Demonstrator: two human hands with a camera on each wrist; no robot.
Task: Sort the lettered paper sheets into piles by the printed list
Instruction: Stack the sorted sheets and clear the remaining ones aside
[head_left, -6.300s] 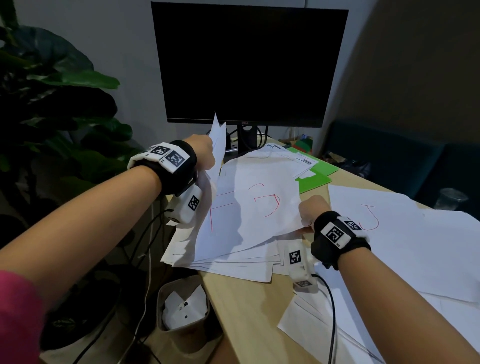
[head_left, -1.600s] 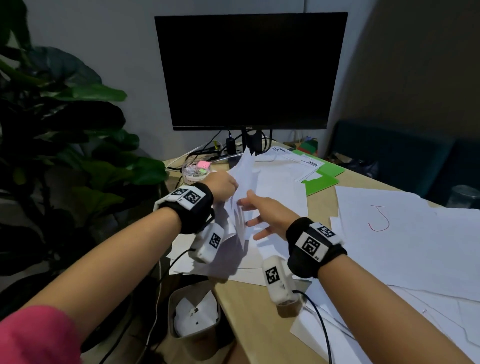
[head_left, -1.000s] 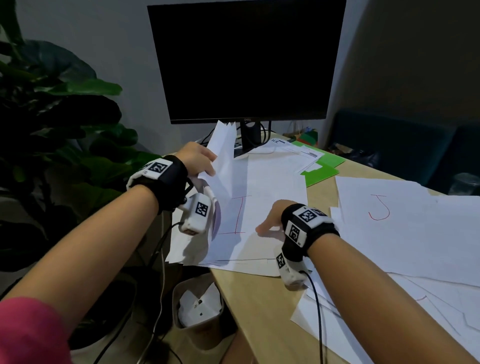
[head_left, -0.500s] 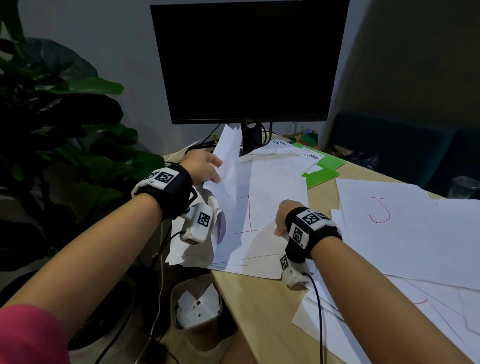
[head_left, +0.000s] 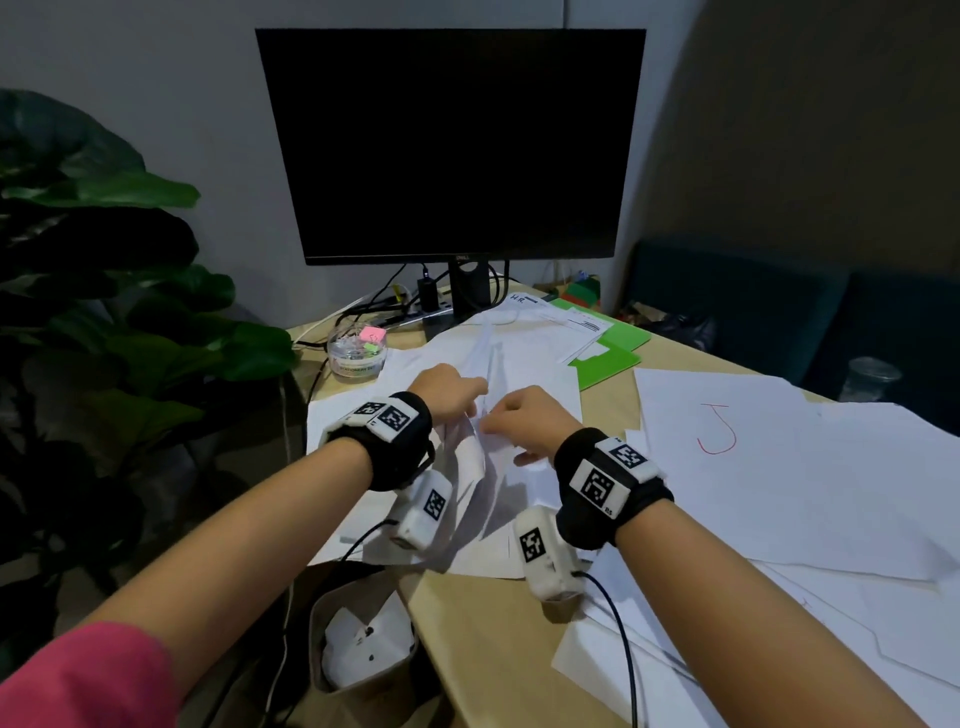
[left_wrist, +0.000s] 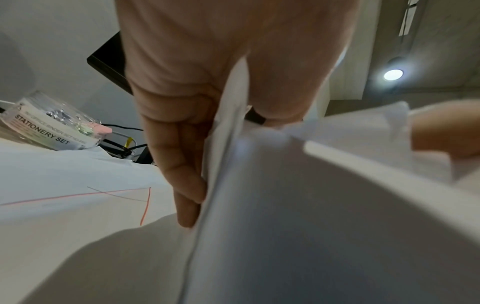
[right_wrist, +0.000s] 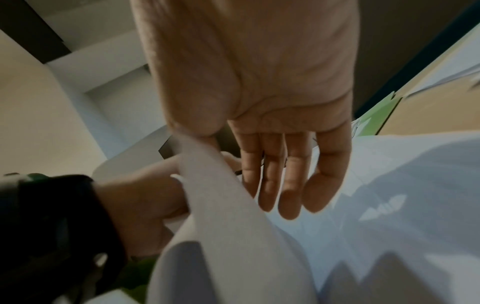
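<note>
Sheaf of lettered sheets (head_left: 480, 457) stands on edge above the desk (head_left: 498, 634) pile, at 11 o'clock of the J sheet (head_left: 727, 436); left hand (head_left: 447, 387) clasps it; right hand (head_left: 530, 418) pinches one edge, other fingers extended; judged light, limp, slippery; take single sheets by a corner.

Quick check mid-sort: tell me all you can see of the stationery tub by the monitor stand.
The stationery tub is a small round clear plastic container with a white label reading "STATIONERY SET". Inside show metal clips and pink and green pieces. It stands upright on the desk at the back left, beside the cables, left of the monitor stand, next to the edge of the white sheets. Neither hand touches it.
</note>
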